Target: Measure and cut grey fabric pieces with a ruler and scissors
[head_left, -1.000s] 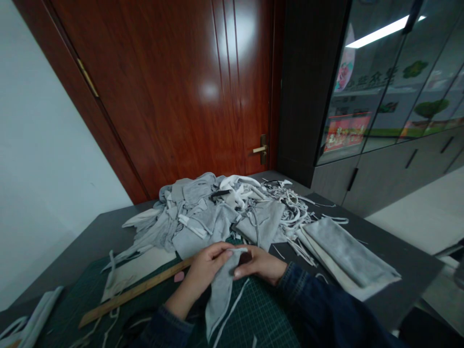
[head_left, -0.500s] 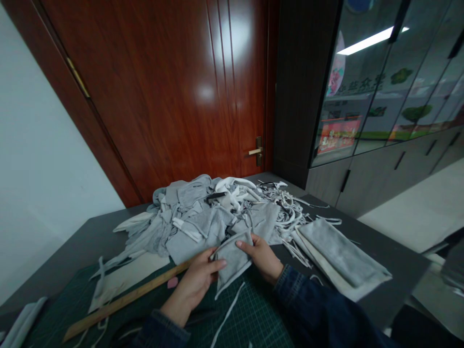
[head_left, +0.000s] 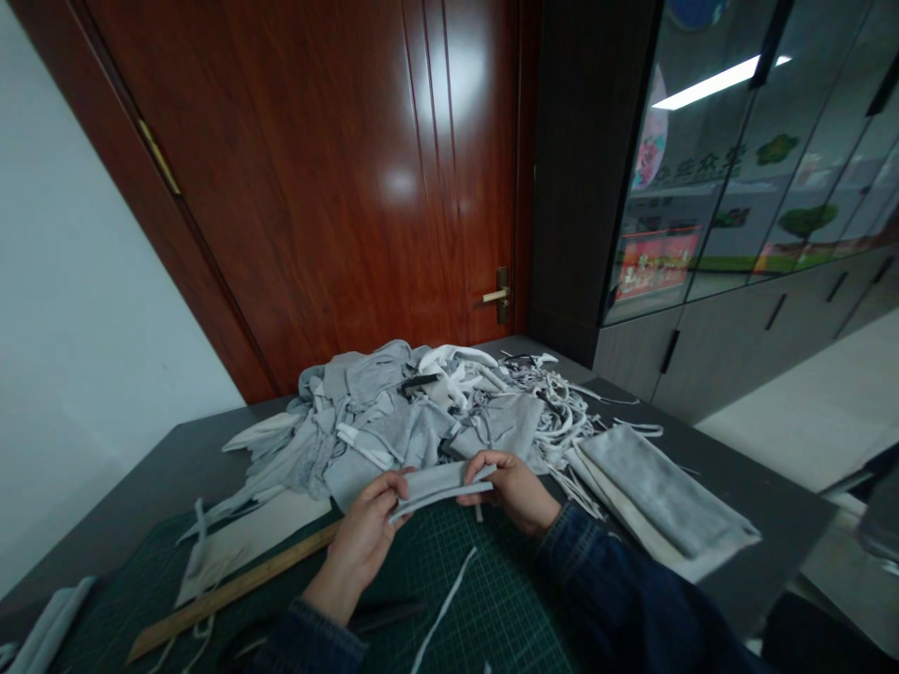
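Note:
Between my two hands, above the green cutting mat (head_left: 492, 590), a small piece of grey fabric (head_left: 436, 480) is folded into a narrow strip. My left hand (head_left: 366, 534) pinches its left end, thumb on top. At the other end my right hand (head_left: 511, 489) grips it with curled fingers. A thin light fabric strip (head_left: 444, 608) lies on the mat below. Partly under my left forearm are dark scissors (head_left: 386, 616). Beside that hand runs a wooden ruler (head_left: 231, 594).
A heap of grey fabric scraps (head_left: 379, 393) and tangled strips (head_left: 562, 402) covers the back of the dark table (head_left: 765, 510). Folded grey fabric (head_left: 667, 487) lies to the right. Behind stand a wooden door (head_left: 316, 187) and a glass-fronted cabinet (head_left: 709, 206).
The grey fabric piece was held as a flatter, wider panel and is now folded into a narrow horizontal strip. My hands have moved slightly apart, and the pink piece by the ruler is now hidden.

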`<state>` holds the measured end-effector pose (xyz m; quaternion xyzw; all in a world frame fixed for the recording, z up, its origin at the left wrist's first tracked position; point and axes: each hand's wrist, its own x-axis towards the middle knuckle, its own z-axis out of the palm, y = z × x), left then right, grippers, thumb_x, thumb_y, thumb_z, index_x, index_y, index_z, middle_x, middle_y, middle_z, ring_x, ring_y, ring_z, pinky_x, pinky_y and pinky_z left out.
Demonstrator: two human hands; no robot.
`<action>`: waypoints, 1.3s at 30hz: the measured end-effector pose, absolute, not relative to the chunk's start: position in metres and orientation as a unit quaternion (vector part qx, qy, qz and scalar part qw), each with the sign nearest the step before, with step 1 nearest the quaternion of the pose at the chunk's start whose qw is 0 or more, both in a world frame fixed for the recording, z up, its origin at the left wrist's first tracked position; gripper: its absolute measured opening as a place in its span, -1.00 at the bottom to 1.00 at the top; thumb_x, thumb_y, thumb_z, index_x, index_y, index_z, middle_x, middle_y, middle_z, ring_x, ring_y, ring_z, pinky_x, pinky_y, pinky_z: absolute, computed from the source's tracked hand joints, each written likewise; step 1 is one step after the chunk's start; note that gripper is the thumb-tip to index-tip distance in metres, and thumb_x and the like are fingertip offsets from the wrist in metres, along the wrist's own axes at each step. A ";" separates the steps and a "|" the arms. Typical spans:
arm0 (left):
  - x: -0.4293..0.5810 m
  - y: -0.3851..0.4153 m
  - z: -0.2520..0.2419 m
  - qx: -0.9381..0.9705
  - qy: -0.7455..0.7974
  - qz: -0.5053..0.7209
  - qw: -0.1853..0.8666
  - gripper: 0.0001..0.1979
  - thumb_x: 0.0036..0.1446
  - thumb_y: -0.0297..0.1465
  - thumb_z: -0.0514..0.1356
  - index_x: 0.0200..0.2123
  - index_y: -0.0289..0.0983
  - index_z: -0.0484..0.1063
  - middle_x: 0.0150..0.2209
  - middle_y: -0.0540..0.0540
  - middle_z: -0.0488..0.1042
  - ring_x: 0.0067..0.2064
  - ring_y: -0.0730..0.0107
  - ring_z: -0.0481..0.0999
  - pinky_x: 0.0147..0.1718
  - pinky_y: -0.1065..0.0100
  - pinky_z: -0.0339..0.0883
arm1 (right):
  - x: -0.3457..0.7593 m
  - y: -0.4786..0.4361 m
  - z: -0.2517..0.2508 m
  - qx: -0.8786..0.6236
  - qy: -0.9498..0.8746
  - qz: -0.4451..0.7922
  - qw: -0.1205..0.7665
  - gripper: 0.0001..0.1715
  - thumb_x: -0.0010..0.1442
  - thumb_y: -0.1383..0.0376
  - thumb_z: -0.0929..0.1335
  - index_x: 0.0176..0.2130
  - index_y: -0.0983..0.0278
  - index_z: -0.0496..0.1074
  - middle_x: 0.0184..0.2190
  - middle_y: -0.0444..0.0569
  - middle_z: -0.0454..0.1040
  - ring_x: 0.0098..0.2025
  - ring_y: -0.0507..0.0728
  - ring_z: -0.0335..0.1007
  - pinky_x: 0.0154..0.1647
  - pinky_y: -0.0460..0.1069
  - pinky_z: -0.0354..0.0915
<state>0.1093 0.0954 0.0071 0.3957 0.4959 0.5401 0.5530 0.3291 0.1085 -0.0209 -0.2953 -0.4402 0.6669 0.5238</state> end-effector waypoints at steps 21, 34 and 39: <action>0.141 0.095 0.023 0.524 0.523 0.361 0.567 -0.66 -0.29 -0.23 0.45 -0.38 -0.22 0.55 -0.45 0.00 0.52 -0.43 0.34 0.47 -0.48 0.43 0.26 | 0.369 0.103 -0.033 -0.350 -0.498 0.551 0.571 -0.80 -0.02 0.18 0.46 -0.36 0.22 0.51 -0.49 -0.16 0.49 -0.49 0.09 0.44 -0.42 -0.01 0.37; 0.289 0.162 0.022 0.602 0.463 0.347 0.550 -0.62 0.01 -0.08 0.40 -0.34 -0.29 0.54 -0.41 -0.12 0.61 -0.32 0.15 0.63 -0.37 0.30 0.43 | 0.480 0.076 -0.028 -0.545 -0.391 0.358 0.649 -0.75 0.03 0.10 0.38 -0.37 0.23 0.48 -0.47 -0.08 0.52 -0.45 0.13 0.40 -0.44 -0.02 0.31; 0.378 0.190 0.005 0.674 0.476 0.312 0.471 -0.64 0.37 -0.18 0.25 0.08 -0.29 0.48 0.05 -0.16 0.54 -0.02 0.17 0.59 -0.05 0.08 0.54 | 0.525 0.048 -0.037 -0.668 -0.345 0.280 0.596 -0.53 0.24 0.01 0.27 -0.58 0.21 0.38 -0.72 -0.05 0.37 -0.61 0.14 0.32 -0.50 0.01 0.17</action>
